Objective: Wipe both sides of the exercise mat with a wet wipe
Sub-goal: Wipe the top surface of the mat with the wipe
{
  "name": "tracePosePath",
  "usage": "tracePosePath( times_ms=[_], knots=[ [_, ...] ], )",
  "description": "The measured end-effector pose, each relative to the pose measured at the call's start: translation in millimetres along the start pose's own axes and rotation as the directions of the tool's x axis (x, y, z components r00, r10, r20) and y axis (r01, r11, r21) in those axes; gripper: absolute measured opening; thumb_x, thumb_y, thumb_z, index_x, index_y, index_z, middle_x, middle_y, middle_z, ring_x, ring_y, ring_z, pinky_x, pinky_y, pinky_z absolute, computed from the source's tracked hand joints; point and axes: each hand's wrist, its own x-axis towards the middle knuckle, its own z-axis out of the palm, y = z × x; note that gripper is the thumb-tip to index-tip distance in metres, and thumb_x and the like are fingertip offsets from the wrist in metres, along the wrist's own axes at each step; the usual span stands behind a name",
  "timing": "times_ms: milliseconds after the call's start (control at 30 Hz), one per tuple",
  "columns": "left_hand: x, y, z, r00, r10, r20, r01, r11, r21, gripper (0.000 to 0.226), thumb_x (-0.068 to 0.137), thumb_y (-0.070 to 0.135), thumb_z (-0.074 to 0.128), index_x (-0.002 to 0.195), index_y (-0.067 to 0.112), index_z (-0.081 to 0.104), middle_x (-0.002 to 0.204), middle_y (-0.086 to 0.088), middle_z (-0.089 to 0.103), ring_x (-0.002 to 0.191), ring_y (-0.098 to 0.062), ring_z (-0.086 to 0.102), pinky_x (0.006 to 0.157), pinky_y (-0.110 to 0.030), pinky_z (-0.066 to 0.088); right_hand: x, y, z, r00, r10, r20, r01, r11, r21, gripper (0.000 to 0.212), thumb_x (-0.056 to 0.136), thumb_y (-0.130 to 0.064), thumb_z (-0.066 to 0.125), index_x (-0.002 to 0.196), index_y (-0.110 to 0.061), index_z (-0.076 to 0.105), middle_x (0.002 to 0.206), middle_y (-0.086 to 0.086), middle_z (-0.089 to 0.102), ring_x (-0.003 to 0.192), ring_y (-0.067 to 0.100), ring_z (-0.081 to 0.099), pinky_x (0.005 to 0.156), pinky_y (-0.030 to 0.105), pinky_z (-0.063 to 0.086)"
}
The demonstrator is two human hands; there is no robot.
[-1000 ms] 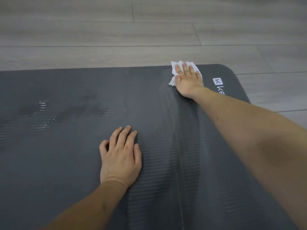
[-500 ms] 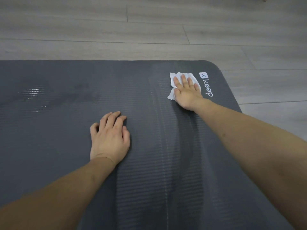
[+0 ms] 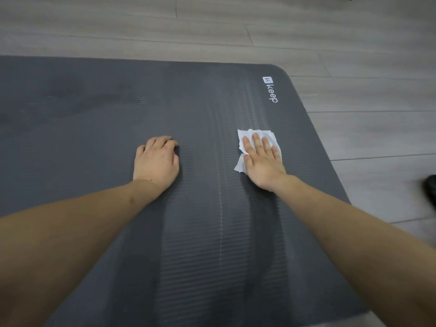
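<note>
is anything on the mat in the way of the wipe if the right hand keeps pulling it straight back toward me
Nothing visible. The right hand presses the wet wipe flat on the mat, and the strip nearer the person is bare. The left hand rests off to the side, clear of that path.

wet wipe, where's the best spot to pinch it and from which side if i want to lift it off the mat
Probably the loose corner of the wet wipe that sticks out left of the right hand, by the thumb. The hand lies flat over most of the wipe, pressing it to the exercise mat, so that bare flap is the free part. Come from the left and above, pinching the edge.
</note>
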Motion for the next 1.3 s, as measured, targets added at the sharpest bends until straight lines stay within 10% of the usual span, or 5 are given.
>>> tracePosePath(
  times_ms=[433, 700, 1000, 1300],
  knots=[
    [-155.8, 24.8, -8.6, 0.977, 0.190, 0.100, -0.187, 0.981, -0.044, 0.048, 0.099, 0.024, 0.044, 0.146, 0.017, 0.051, 0.154, -0.005, 0.044, 0.143, -0.025, 0.036, 0.116, -0.045, 0.031, -219.7, -8.6, 76.9, 0.999, 0.032, -0.032, -0.031, 0.999, 0.020, 0.063, 0.099, -0.050, -0.003, 0.160, -0.039, -0.016, 0.167, -0.008, -0.026, 0.154, 0.016, -0.025, 0.125, 0.041, -0.015],
    [-195.1, 44.0, -2.2, 0.833, 0.520, 0.189, -0.538, 0.841, 0.055, 0.053, 0.098, 0.030, 0.034, 0.145, 0.015, 0.055, 0.154, -0.012, 0.048, 0.145, -0.029, 0.041, 0.116, -0.047, 0.036, -300.4, -44.4, 114.1, 0.997, 0.022, -0.079, -0.023, 1.000, -0.010, 0.059, 0.104, -0.047, 0.002, 0.160, -0.038, -0.016, 0.168, -0.007, -0.023, 0.153, 0.016, -0.026, 0.125, 0.043, -0.014],
    [-194.4, 52.6, 1.3, 0.867, 0.459, 0.193, -0.476, 0.878, 0.049, 0.051, 0.100, 0.027, 0.044, 0.149, 0.017, 0.050, 0.157, -0.010, 0.044, 0.148, -0.029, 0.036, 0.121, -0.050, 0.027, -322.3, 42.1, 103.3, 0.953, 0.294, -0.071, -0.290, 0.955, 0.054, 0.064, 0.095, -0.053, -0.007, 0.157, -0.043, -0.020, 0.164, -0.016, -0.028, 0.154, 0.011, -0.022, 0.124, 0.036, -0.015],
    [-123.3, 79.7, 3.0, 0.958, 0.267, 0.107, -0.262, 0.963, -0.056, 0.051, 0.105, 0.029, 0.035, 0.155, 0.019, 0.040, 0.163, -0.006, 0.034, 0.153, -0.025, 0.025, 0.123, -0.045, 0.022, -222.3, 52.6, 73.6, 0.972, 0.222, -0.077, -0.218, 0.975, 0.050, 0.070, 0.091, -0.054, -0.007, 0.160, -0.042, -0.014, 0.168, -0.008, -0.024, 0.154, 0.018, -0.023, 0.126, 0.045, -0.010]
  ],
)
